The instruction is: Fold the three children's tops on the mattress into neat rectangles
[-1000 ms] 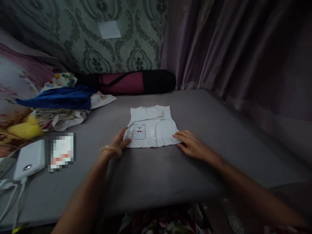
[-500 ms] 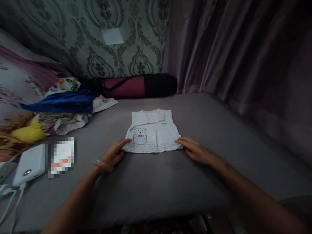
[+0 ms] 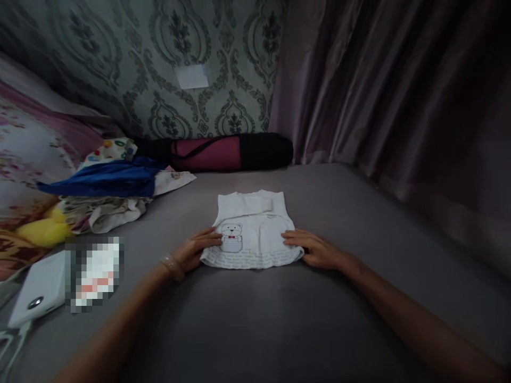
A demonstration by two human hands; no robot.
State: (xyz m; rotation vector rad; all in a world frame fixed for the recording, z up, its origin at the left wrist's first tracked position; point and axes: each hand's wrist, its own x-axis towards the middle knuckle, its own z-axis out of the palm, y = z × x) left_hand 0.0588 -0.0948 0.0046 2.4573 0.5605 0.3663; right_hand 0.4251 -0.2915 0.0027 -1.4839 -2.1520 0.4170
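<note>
A small white baby shirt (image 3: 255, 223) with a bear print lies folded on the grey bed surface (image 3: 279, 319), one sleeve laid across its top. My left hand (image 3: 197, 249), a bangle on its wrist, rests flat on the shirt's lower left edge with fingers stretched out. At the lower right edge my right hand (image 3: 309, 247) lies flat too, its fingertips on the cloth. Neither hand grips anything.
A pile of clothes with a blue cloth (image 3: 104, 178) on top lies at the left. A dark red and black rolled bag (image 3: 223, 153) sits against the patterned wall. A white power bank (image 3: 38, 290) with cables lies at the near left. A curtain (image 3: 399, 106) hangs on the right.
Both hands have slid a little inward onto the shirt's lower corners. The camera has tipped down, so the shirt sits lower in view.
</note>
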